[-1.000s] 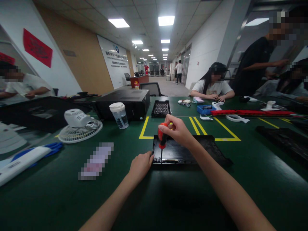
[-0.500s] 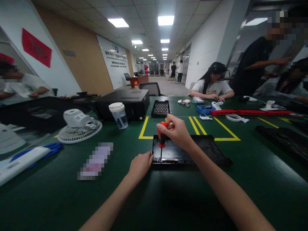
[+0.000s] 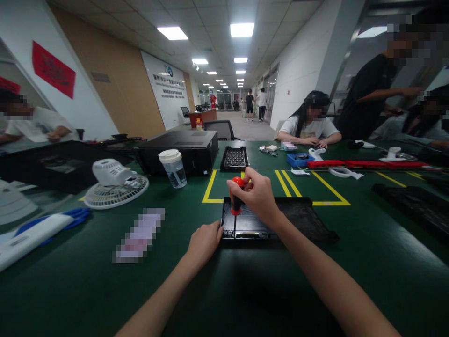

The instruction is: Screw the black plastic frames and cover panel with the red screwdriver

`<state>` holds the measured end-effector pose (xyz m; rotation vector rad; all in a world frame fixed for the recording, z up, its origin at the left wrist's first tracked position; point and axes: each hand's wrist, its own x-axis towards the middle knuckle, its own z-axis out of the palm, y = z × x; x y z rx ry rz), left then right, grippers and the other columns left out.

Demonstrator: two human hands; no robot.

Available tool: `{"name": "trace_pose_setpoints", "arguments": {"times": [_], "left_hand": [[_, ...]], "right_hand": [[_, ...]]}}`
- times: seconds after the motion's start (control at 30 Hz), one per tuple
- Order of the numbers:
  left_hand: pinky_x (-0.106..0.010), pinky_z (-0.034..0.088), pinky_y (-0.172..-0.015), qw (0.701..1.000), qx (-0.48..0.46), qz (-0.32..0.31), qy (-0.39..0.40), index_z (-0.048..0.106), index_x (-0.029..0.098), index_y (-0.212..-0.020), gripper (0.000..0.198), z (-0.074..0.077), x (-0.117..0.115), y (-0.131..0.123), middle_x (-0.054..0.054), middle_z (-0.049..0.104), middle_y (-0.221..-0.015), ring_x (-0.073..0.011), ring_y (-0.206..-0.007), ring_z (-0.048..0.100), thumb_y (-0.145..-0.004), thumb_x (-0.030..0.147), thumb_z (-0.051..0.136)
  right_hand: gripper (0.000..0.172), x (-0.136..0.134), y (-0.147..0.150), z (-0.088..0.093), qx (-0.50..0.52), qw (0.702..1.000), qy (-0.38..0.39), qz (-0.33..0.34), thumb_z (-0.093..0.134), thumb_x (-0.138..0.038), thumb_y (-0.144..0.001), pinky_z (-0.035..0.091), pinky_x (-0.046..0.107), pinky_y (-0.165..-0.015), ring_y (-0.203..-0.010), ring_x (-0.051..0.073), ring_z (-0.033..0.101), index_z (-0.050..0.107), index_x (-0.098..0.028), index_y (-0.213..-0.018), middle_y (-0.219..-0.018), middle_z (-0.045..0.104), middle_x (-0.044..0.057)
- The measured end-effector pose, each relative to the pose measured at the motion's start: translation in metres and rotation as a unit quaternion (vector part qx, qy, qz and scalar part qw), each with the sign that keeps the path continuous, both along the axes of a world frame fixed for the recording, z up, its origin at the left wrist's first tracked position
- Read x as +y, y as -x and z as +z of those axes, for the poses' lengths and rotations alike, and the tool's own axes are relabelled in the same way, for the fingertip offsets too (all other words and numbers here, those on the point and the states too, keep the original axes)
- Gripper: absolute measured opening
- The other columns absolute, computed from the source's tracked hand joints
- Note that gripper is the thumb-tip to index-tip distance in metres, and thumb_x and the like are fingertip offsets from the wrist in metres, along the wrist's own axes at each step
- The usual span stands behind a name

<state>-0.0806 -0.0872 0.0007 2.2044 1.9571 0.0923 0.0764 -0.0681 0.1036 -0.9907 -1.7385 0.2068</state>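
A flat black panel (image 3: 294,213) with raised edges, perhaps a metal or plastic casing part, lies on the green table in front of me. My right hand (image 3: 258,193) grips a red and black screwdriver (image 3: 235,201) from above. The shaft stands nearly upright, its tip down at the panel's near left corner, beside a shiny strip (image 3: 249,234) along the near edge. At that corner my left hand (image 3: 206,239) holds the panel's left edge, with its fingertips partly hidden.
A black tray of small parts (image 3: 235,159) stands beyond the panel. To the left are a lidded cup (image 3: 173,169), a fan part (image 3: 115,185) and a large black case (image 3: 178,147). A blue box (image 3: 298,159) and red strip (image 3: 351,164) lie right. Co-workers sit and stand around.
My right hand has turned very slightly on the screwdriver handle, while the tip stays in place. The panel and my left hand have not visibly moved.
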Motion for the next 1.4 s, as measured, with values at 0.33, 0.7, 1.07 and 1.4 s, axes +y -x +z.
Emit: {"name": "trace_pose_setpoints", "arguments": {"times": [0.33,0.7,1.07,1.4], "left_hand": [[-0.029,0.046,-0.072,1.000,0.000,0.001,0.007,0.057,0.022,-0.106,0.037,0.001,0.000,0.000,-0.009,0.066,-0.094,-0.0212,-0.087,0.063,-0.089,0.041,0.030],[-0.030,0.046,-0.073,1.000,0.005,0.002,0.008,0.057,0.023,-0.108,0.037,0.002,0.000,-0.002,-0.009,0.066,-0.094,-0.0216,-0.089,0.063,-0.089,0.041,0.030],[-0.031,0.046,-0.070,1.000,0.002,0.001,0.005,0.057,0.022,-0.106,0.037,0.000,0.000,0.000,-0.009,0.067,-0.092,-0.0228,-0.085,0.063,-0.089,0.041,0.030],[-0.030,0.046,-0.074,1.000,0.007,0.010,0.016,0.057,0.023,-0.109,0.037,0.003,0.000,-0.001,-0.009,0.066,-0.096,-0.0218,-0.089,0.062,-0.089,0.039,0.031]], "right_hand": [[0.037,-0.004,0.005,-0.003,-0.010,0.998,-0.029,-0.048,0.056,-0.043,-0.075,0.027,0.021,-0.047,-0.045,0.007,0.033,0.031,-0.020,-0.061,-0.050,0.036,-0.006],[0.036,-0.009,0.010,-0.004,-0.013,0.996,-0.046,-0.075,0.055,-0.044,-0.076,0.029,0.022,-0.048,-0.047,0.008,0.035,0.031,-0.020,-0.062,-0.052,0.036,-0.005],[0.037,0.002,0.006,-0.008,0.032,0.994,-0.036,-0.095,0.058,-0.042,-0.072,0.028,0.021,-0.045,-0.045,0.008,0.034,0.030,-0.021,-0.061,-0.050,0.035,-0.006],[0.033,0.008,0.005,-0.012,0.098,0.994,0.050,0.009,0.059,-0.042,-0.072,0.028,0.018,-0.041,-0.040,0.006,0.039,0.034,-0.021,-0.072,-0.054,0.042,-0.007]]}}
